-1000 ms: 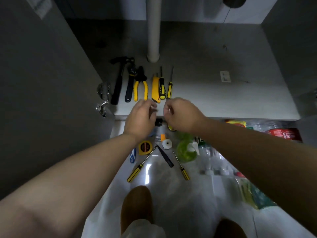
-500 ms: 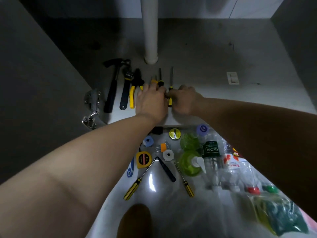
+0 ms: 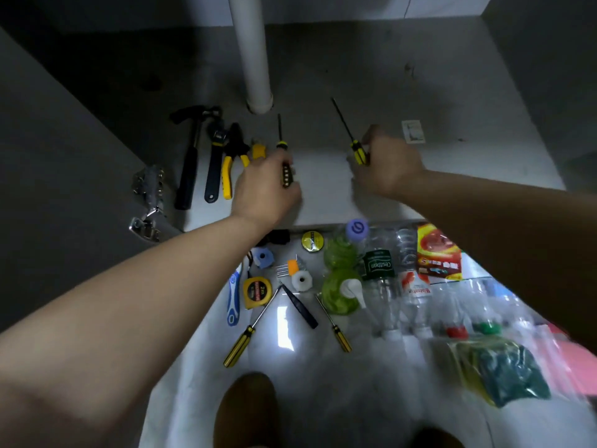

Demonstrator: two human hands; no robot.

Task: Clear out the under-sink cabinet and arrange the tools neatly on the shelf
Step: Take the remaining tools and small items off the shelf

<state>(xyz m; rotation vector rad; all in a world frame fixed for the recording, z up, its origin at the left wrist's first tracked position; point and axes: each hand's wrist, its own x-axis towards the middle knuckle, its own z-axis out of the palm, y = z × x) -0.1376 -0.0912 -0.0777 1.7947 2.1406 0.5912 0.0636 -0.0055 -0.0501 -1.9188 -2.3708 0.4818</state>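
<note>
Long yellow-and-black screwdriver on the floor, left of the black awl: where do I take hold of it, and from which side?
Take the long screwdriver by its striped handle, the thick end nearest the person, coming straight down from above. It lies flat on the floor, handle clear on both sides. Its thin shaft runs up beside the tape measure, with its tip by the awl, so the far end is crowded.

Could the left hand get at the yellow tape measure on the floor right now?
Probably not at once: the left hand is closed around a black-and-yellow screwdriver on the cabinet shelf. The yellow tape measure lies uncovered on the floor, so nothing else blocks it.
</note>
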